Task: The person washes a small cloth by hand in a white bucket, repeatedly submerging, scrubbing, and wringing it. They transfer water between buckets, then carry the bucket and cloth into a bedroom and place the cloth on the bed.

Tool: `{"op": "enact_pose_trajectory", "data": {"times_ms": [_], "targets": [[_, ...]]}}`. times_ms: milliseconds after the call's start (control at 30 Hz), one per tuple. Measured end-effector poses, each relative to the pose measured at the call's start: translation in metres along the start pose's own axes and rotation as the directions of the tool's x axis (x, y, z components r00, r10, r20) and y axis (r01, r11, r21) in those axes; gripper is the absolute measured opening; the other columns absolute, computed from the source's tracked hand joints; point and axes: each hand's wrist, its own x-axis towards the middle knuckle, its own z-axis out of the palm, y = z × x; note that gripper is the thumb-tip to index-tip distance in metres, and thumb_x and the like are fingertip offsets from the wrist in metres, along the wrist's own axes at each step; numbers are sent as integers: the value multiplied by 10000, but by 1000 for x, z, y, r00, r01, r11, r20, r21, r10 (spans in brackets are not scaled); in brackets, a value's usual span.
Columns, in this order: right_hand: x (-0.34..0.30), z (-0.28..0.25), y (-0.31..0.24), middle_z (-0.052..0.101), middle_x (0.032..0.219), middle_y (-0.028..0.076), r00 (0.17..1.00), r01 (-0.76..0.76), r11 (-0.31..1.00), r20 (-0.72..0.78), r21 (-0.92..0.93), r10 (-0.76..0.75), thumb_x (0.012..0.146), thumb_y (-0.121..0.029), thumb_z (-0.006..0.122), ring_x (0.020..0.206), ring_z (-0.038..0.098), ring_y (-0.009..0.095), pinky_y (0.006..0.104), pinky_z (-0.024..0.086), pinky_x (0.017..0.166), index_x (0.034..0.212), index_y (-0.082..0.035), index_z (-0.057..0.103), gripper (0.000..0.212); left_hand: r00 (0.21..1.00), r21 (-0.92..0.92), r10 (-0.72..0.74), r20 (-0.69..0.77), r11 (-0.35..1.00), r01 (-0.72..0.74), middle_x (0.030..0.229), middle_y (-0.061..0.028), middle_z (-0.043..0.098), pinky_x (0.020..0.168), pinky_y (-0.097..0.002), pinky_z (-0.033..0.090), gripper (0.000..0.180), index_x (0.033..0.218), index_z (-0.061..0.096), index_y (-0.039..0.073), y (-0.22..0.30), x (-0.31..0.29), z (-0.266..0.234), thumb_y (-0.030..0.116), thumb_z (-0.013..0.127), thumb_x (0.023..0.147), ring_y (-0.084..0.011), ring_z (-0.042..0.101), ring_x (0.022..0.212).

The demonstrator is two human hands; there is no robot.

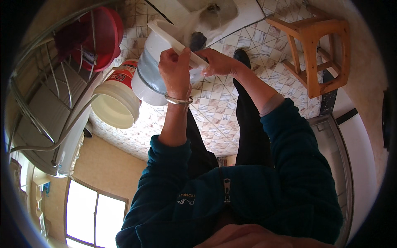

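A white bucket [147, 68] with a bluish-grey band is tipped over, its mouth facing away from me. Its rim is in my left hand [173, 70], the fingers closed and the thumb on the edge; a silver bangle [178, 100] circles that wrist. My right hand [220, 63] grips the same rim farther right. Splashing water [194, 20] shows beyond the rim, by the white floor basin [244, 17] with its dark drain hole [213, 7]. The bucket's inside is mostly hidden.
A cream bucket [115, 105] with a red label lies left of the white one. Farther left are a red basin [109, 37] and a metal rack [62, 82] over a grey appliance. A wooden stool [322, 53] is at right on the tiled floor [215, 103].
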Motion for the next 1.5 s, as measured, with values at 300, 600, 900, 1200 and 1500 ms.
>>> {"op": "enact_pose_trajectory", "data": {"times_ms": [300,600,900,1200,1500], "targets": [[2,12,-11,633,1007,125,996,91,988,12,127,-93,600,-86,708,904,577,187,302,443,848,1168,12,527,604,966,423,249,76,869,-257,738,-107,635,583,-266,488,297,897,560,-54,20,-6,-10,139,721,739,-129,596,650],[15,30,-10,569,1148,139,986,159,986,-49,41,-157,633,-144,781,1046,530,211,286,394,939,1262,0,434,733,946,544,274,171,775,-322,735,-113,626,600,-286,474,330,872,562,-36,23,2,-39,145,753,673,-175,588,635],[-8,-31,6,613,1010,31,894,151,937,-448,314,7,771,-54,679,909,563,116,265,456,839,1210,-13,511,472,814,646,518,262,533,-547,824,-152,588,629,-329,482,329,923,544,-9,-6,-4,-45,80,736,672,-261,595,712],[-20,-37,23,621,1052,123,725,219,872,-672,437,154,800,-85,650,958,596,201,317,472,859,1076,31,599,303,826,653,439,355,516,-555,972,-146,533,713,-408,484,403,1017,502,27,-49,-31,-23,60,693,664,-343,544,924],[-28,-42,18,623,1045,105,712,267,873,-694,409,107,783,-64,654,973,586,191,315,447,886,1024,57,608,274,916,441,364,166,804,-399,921,-140,546,706,-368,485,445,1064,486,-21,-86,-52,-36,50,670,666,-300,570,825]]}}
